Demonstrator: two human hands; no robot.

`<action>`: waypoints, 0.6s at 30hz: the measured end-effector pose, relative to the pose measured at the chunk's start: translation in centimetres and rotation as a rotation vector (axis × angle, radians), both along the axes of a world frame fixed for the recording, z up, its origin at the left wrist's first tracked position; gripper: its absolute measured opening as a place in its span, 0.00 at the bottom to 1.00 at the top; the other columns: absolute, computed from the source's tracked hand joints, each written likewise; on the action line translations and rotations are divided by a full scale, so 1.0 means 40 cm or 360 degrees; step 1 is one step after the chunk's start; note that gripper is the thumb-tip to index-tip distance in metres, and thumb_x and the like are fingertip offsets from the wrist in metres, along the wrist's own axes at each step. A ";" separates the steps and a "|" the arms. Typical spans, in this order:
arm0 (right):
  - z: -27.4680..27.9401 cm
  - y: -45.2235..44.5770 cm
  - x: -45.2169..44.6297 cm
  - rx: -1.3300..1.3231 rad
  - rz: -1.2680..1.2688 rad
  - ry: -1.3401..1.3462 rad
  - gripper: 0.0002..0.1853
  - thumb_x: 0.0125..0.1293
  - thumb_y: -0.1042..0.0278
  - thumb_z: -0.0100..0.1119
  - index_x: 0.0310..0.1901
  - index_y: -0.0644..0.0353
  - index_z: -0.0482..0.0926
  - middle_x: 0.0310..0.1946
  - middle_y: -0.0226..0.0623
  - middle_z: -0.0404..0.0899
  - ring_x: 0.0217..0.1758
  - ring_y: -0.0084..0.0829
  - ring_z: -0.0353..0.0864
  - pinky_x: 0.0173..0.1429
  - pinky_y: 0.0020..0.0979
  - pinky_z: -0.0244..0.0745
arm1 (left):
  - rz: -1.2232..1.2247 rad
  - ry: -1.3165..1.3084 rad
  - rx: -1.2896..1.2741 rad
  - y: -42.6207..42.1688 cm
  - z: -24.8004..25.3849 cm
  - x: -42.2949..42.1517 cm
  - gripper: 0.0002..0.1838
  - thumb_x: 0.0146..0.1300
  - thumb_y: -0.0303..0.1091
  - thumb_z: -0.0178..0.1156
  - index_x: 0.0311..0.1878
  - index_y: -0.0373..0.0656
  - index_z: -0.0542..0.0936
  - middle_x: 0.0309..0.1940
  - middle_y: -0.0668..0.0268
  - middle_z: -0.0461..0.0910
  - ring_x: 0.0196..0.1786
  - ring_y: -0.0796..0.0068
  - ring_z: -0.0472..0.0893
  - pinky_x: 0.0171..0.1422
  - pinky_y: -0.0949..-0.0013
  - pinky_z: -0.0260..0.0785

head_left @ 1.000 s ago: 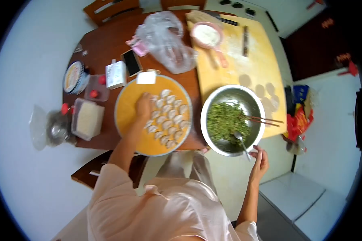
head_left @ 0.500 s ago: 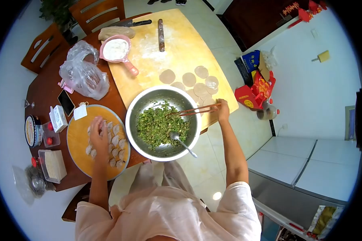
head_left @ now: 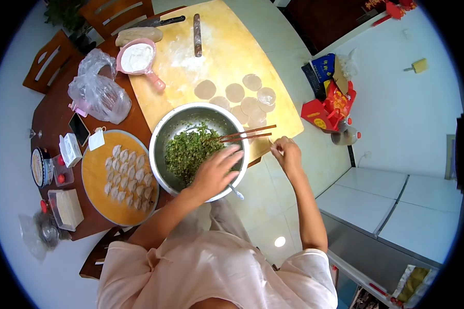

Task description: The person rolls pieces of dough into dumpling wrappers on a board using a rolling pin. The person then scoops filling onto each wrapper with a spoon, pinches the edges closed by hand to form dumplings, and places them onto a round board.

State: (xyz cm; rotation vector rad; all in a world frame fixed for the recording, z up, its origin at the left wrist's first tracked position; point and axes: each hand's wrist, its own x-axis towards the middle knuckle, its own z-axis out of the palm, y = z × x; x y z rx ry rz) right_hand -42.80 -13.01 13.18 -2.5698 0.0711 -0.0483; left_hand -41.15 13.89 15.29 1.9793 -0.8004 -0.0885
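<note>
In the head view, my left hand (head_left: 214,172), blurred, is open with fingers spread over the near right part of the wide, round, silver metal bowl (head_left: 222,119), above the chopped green filling (head_left: 186,149). I cannot tell whether it touches anything there. The silver metal spoon (head_left: 236,192) lies with its handle across the bowl's near rim, its long axis slanting from under my left hand outward to the right and toward my body; its head is hidden. My left hand is the nearer one to it.

My right hand (head_left: 287,154) is beside the bowl, at the near right edge of the pale yellow wooden board (head_left: 227,46), with thumb and fingers drawn together. Something thin and pale shows at the fingertips, but I cannot tell what it is or whether I grip it. Just beyond them lie the two slim reddish-brown chopsticks (head_left: 250,134), running from the filling out over the right rim, their free ends nearest my right hand.

The flat, round, greyish dough wrappers (head_left: 235,92) lie on the board past the bowl. To my left, the pale, crescent-shaped dumplings (head_left: 131,171) sit on the round, orange-yellow tray (head_left: 95,193), apart from both hands.
</note>
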 end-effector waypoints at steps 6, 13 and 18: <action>0.208 0.175 -0.094 0.0136 0.0410 -0.0098 0.13 0.50 0.76 0.67 0.38 0.60 0.78 0.31 0.39 0.76 0.35 0.43 0.75 0.39 0.39 0.70 | -0.0220 -0.0085 -0.0093 -0.044 0.009 -0.007 0.16 0.50 0.30 0.68 0.44 0.40 0.79 0.54 0.55 0.76 0.56 0.52 0.75 0.59 0.56 0.69; 0.112 0.296 -0.207 -0.0454 0.0549 0.0192 0.26 0.53 0.67 0.67 0.55 0.57 0.74 0.39 0.42 0.76 0.41 0.41 0.78 0.41 0.39 0.71 | 0.0538 0.0851 -0.0729 0.170 -0.099 -0.039 0.06 0.57 0.22 0.59 0.39 0.36 0.76 0.47 0.55 0.80 0.46 0.65 0.81 0.50 0.70 0.74; -0.022 0.352 -0.242 -0.0831 0.0657 0.0336 0.25 0.56 0.72 0.57 0.59 0.55 0.72 0.36 0.40 0.78 0.36 0.38 0.81 0.38 0.41 0.72 | 0.0669 0.1831 -0.1563 0.328 -0.135 -0.075 0.18 0.59 0.24 0.45 0.52 0.25 0.68 0.55 0.39 0.74 0.57 0.48 0.77 0.66 0.55 0.67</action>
